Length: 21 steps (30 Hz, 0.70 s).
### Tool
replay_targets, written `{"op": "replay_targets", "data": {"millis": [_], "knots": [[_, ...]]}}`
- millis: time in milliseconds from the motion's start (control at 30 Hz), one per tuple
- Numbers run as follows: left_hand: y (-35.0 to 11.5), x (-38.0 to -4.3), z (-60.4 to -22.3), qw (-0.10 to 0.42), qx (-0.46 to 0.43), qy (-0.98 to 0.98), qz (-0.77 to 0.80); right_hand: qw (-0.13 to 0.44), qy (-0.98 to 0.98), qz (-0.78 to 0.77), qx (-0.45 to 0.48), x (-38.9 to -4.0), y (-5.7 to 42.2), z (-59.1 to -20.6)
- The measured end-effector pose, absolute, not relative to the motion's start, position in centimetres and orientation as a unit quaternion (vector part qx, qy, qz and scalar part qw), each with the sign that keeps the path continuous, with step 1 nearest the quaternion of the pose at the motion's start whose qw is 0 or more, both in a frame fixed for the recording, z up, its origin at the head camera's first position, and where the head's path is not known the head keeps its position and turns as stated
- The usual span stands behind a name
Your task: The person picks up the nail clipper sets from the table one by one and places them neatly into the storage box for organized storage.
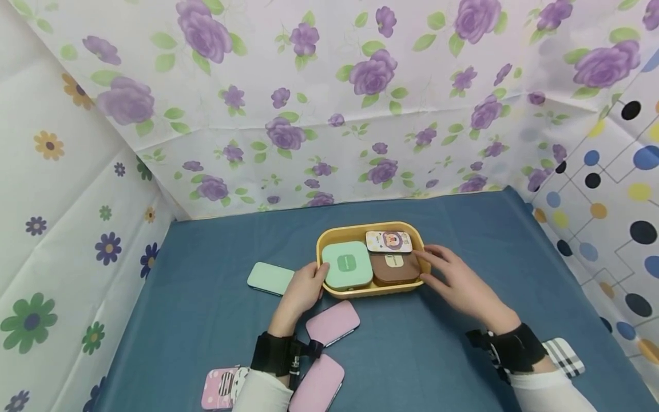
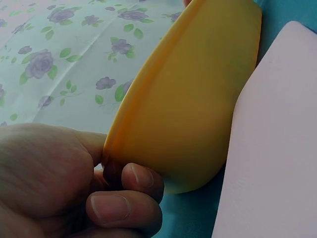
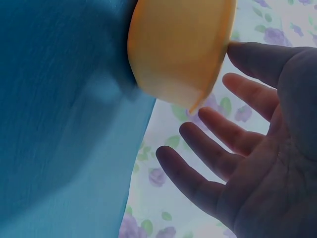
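A yellow oblong bin stands on the blue cloth, holding a mint square case, a brown case and a small white case with a cartoon animal. My left hand pinches the bin's left rim, thumb at the edge and fingers curled beneath, as the left wrist view shows on the yellow wall. At the other end my right hand has its fingers spread, the thumb tip at the rim of the bin. The right hand grips nothing.
A mint oblong case lies left of the bin. Two pink cases lie in front, near a pink patterned case partly behind the left sleeve. A plaid case sits by the right wrist. Flowered sheets hang behind.
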State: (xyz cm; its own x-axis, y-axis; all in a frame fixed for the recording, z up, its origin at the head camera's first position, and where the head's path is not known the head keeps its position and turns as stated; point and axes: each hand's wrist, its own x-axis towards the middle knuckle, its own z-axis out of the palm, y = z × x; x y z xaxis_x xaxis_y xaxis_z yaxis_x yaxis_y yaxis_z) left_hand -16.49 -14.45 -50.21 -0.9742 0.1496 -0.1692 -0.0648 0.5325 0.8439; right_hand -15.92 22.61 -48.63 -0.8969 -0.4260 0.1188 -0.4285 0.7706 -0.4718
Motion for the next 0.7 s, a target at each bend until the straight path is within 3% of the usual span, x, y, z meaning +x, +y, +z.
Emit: {"op": "replay_targets", "data": {"millis": [700], "knots": [[-14.4,-16.5,-50.3,0.098,0.029,0.871,0.48,-0.063,-0.957,0.233,0.158,-12.1,29.8,-48.5]]}}
